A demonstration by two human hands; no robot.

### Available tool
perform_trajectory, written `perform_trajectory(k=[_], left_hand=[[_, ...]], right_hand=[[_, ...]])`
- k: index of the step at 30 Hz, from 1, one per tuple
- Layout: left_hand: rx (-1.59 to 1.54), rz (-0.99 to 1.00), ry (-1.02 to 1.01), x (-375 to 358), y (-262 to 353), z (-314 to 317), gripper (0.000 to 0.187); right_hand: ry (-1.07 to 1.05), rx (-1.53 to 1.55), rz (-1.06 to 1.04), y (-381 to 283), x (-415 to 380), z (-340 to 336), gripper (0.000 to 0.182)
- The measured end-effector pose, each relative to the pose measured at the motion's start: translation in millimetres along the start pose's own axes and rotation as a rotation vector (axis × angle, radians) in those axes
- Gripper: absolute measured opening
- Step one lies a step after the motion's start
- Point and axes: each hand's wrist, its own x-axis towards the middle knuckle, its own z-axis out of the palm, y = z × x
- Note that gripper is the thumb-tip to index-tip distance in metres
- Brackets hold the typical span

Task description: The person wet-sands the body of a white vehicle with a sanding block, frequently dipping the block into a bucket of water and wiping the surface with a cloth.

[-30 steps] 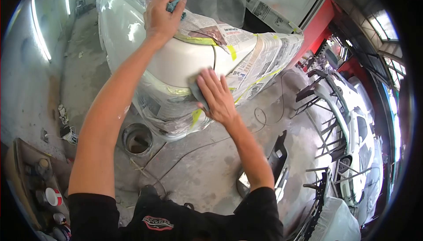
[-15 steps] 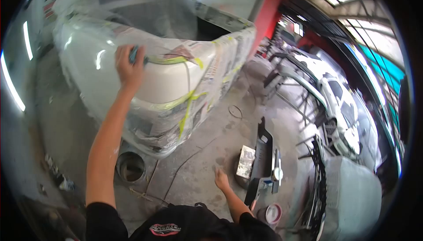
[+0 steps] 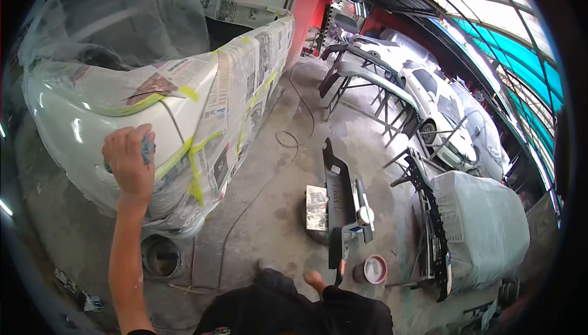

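Note:
My left hand [image 3: 130, 160] is closed around a small, crumpled-looking blue-grey cloth [image 3: 147, 150], which shows at the edge of the fingers. It is against the white car body panel [image 3: 79, 123], below a curved edge lined with yellow-green masking tape [image 3: 131, 108]. Newspaper [image 3: 211, 99] and clear plastic film [image 3: 162, 19] cover the parts of the car around that panel. Low near my body is my right hand [image 3: 315, 280], small in view and partly behind my dark clothing; its fingers are not clear.
A dark bumper part [image 3: 337, 191] lies on the floor beside a tin with a paper-like top [image 3: 316, 208]. Near it stands a pink-rimmed bucket [image 3: 375, 269]. Under the car is a dark bucket [image 3: 162, 258], and a hose [image 3: 226, 243] crosses the floor. Racks [image 3: 367, 83] and cars stand right.
My left hand has moved down the panel with the cloth, away from the taped edge. My right hand has drawn back toward my body. The view has turned to the right.

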Motion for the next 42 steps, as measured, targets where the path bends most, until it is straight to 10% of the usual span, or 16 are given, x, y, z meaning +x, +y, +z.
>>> perform_trajectory(k=[5,10,14,18,24,28,33,42], left_hand=[[0.185,0.114,-0.099,17.7,38.2,36.7,0.03],[0.189,0.233,-0.202,-5.0,60.7,72.7,0.019],[0.054,0.074,-0.176,-66.4,91.7,57.5,0.026],[0.224,-0.318,-0.078,-155.4,145.8,3.3,0.027],[0.217,-1.291,-0.222,-460.4,243.4,-92.2,0.018],[0.749,-1.978,-0.386,-649.6,438.1,-191.6,0.039],[0.875,-2.263,-0.727,-641.3,526.6,-236.1,0.035],[0.667,-2.11,-0.365,-612.8,391.0,-182.3,0.042]], right_hand=[[0.303,0.616,-0.179,-177.3,115.4,-172.6,0.056],[-0.394,1.725,-0.457,-313.9,127.7,-338.7,0.051],[-0.4,1.45,-1.031,-385.3,77.4,-436.5,0.035],[0.157,0.781,-1.714,-448.5,12.8,-497.8,0.032],[0.693,0.311,-2.408,-559.2,-20.3,-541.6,0.043],[0.806,-0.127,-2.381,-591.1,-21.1,-551.0,0.027],[0.704,-0.16,-2.373,-583.6,-14.1,-566.2,0.014],[0.721,-0.125,-2.523,-613.5,-47.5,-547.9,0.02]])
